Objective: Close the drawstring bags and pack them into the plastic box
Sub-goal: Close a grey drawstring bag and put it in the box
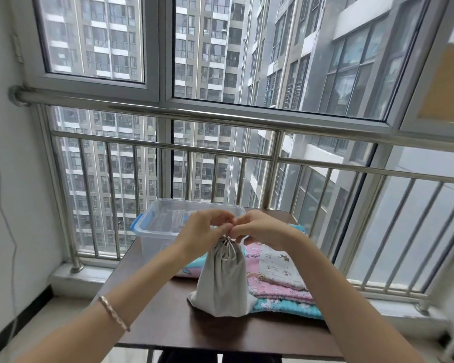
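Our left grip (205, 230) and right grip (260, 229) meet, each pinching the cord (228, 235) atop the grey drawstring bag (220, 279), upright on the desk (168, 318) directly below them, likely to cinch its neck. The open plastic box (155, 226) sits just beyond the left grip.

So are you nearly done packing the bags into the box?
Not nearly. I see no bag in the box yet. Right now the left hand and right hand pinch the cord of the grey bag, its neck already gathered. Still left: put it in the box, then close and pack the patterned bags lying beside it.
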A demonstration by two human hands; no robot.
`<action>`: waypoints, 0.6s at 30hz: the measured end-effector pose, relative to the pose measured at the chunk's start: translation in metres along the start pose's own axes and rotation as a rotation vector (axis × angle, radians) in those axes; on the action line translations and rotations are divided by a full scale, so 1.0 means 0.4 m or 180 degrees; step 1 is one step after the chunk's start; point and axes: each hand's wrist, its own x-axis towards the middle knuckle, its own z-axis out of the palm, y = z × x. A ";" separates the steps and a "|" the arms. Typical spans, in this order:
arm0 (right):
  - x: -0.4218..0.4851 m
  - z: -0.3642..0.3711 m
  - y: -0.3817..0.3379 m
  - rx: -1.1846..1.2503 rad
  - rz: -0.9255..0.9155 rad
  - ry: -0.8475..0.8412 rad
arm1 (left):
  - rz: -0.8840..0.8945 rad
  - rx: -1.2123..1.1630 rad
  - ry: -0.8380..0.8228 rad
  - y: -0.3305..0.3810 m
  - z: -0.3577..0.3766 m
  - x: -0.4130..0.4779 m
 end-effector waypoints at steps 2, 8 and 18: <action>-0.004 -0.001 0.000 0.0037 -0.0066 0.0128 | 0.0006 -0.0022 0.0014 -0.005 -0.006 0.005; -0.017 -0.001 0.001 0.0078 -0.0289 0.0285 | 0.0187 0.0328 0.0042 -0.010 -0.020 -0.007; -0.048 0.005 0.017 -0.0350 -0.0500 0.0512 | -0.0198 -0.0207 0.0068 0.013 -0.012 -0.027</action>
